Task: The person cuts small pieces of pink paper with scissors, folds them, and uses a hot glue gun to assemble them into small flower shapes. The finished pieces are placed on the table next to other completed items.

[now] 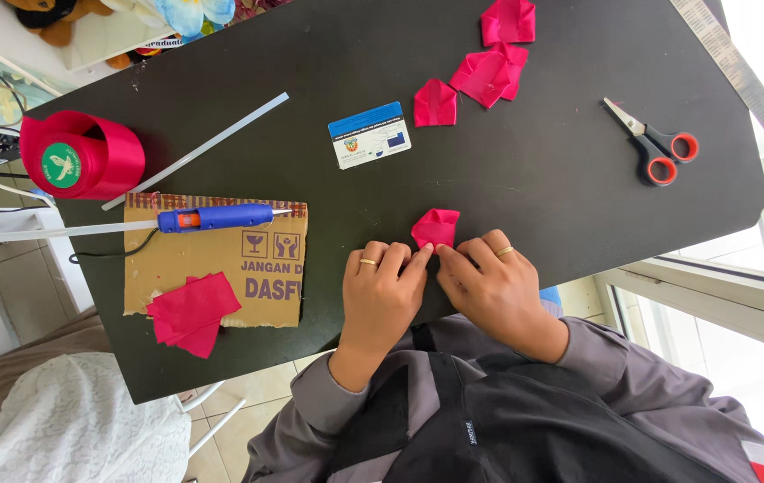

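Fingers point(417, 261) pinching folded ribbon point(435, 227), table edge point(578, 268) near

Black tabletop point(543, 170): scissors point(659, 148) far right; card point(369, 135) centre; ribbon spool point(82, 155) far left; glue gun point(214, 217) on cardboard point(221, 268).

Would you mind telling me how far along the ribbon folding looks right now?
Done: folded pink pieces lie at the table's far edge. In hand: the left hand and right hand pinch another folded piece. Left: flat cut squares wait on the cardboard, beside the glue gun.
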